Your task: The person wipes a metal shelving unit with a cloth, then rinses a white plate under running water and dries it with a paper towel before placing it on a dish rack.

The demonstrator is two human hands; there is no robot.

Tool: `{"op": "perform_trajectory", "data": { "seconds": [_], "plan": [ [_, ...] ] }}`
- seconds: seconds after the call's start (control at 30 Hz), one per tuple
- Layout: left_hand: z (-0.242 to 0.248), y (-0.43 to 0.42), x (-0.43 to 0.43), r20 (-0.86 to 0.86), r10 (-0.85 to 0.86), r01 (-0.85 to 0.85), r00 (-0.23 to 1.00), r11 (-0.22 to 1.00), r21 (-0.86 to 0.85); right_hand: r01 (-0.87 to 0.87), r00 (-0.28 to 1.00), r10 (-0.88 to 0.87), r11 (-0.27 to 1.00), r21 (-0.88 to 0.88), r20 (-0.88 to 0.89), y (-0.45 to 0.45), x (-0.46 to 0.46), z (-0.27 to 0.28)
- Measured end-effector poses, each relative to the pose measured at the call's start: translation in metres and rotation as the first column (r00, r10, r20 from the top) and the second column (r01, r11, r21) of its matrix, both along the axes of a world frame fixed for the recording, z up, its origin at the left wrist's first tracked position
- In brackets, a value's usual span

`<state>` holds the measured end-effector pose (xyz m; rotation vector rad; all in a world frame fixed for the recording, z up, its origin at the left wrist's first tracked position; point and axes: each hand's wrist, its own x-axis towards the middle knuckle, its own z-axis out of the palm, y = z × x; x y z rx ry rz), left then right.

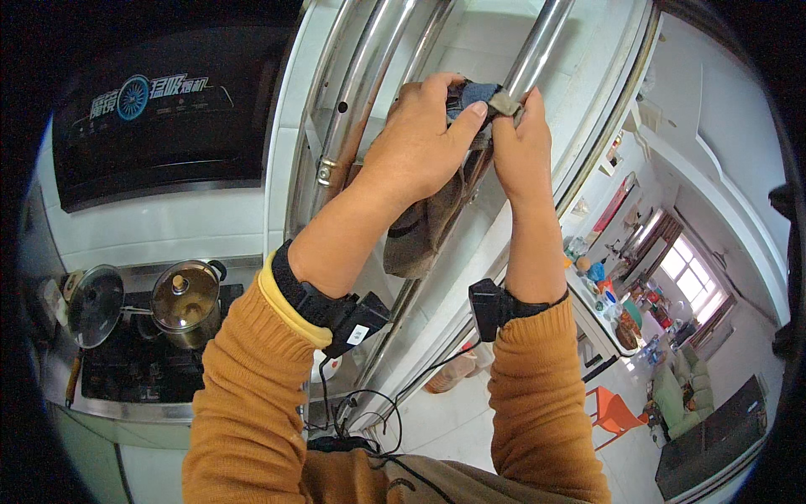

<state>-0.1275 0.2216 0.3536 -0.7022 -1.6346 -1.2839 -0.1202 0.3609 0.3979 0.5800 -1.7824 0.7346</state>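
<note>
A bunched cloth (482, 96), blue and grey on its upper part, lies against a shiny metal tube (539, 47). My left hand (425, 142) grips it from the left, the thumb lying across its front. From the other side my right hand (521, 148) pinches its grey edge close to the tube. Below the hands hangs a brown-grey length of fabric (415, 242), seemingly part of the same cloth; the join is hidden behind my left hand.
More metal tubes (364, 82) stand to the left. A lidded pot (187, 302) and a glass-lidded pan (96, 305) sit on the black stove (151, 378), under a black range hood (164, 120). Cables (397, 409) from my wrist devices hang before me. An orange chair (614, 412) stands right.
</note>
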Motion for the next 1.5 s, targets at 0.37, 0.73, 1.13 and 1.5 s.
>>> {"op": "perform_trajectory", "data": {
  "seconds": [0.37,0.73,1.13,1.5],
  "plan": [
    [-0.001,0.0,0.005,0.004,-0.035,0.035,0.999,0.998,-0.046,0.13,0.99,-0.136,0.981,-0.145,-0.028,-0.011,-0.018,0.009],
    [-0.001,-0.001,0.002,0.059,-0.015,0.02,0.998,0.995,-0.102,0.106,0.993,-0.107,0.994,0.019,0.041,0.004,-0.005,-0.001],
    [-0.001,-0.002,0.004,0.066,-0.055,0.06,0.996,0.995,-0.081,0.115,0.993,-0.114,0.993,-0.035,0.019,0.002,-0.012,0.001],
    [0.0,-0.003,0.008,0.103,-0.006,0.018,0.995,0.993,-0.117,-0.014,0.999,0.013,1.0,-0.013,-0.052,0.007,-0.013,-0.021]
  ]
}}
